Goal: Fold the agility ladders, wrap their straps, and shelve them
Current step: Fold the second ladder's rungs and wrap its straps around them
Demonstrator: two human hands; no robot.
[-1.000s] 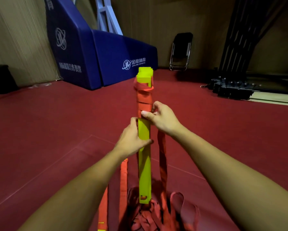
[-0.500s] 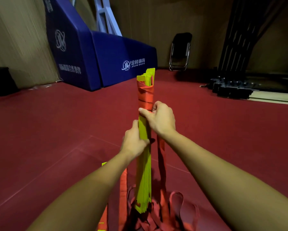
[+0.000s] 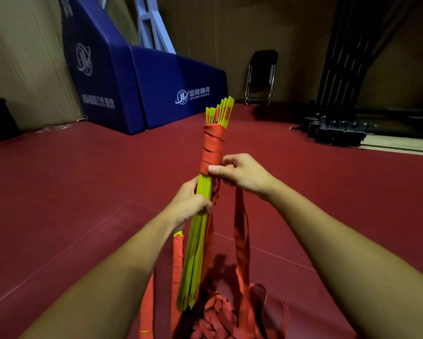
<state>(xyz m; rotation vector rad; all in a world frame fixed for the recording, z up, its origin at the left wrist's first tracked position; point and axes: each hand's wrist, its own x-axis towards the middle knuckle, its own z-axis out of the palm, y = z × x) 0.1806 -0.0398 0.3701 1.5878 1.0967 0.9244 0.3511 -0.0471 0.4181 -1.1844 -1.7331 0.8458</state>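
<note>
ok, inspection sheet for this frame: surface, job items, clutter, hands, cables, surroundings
Surface: red floor.
Job's things: yellow rung bundle upright, its upper part wound in red strap; strap tail hangs to a heap on the floor; second red-wound piece beside it.
Clutter: nothing seen.
Hands: left hand grips the rung bundle; right hand pinches the red strap at the wrap's lower edge.
Cables: nothing seen.
Surroundings: blue padded base, folding chair, black rack.

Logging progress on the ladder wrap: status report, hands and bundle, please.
Left hand gripping the rung bundle mid-length. Right hand pinching the strap at the wrap's lower edge. Top wrapped, lower rungs bare. Loose strap heaped on the floor.
</note>
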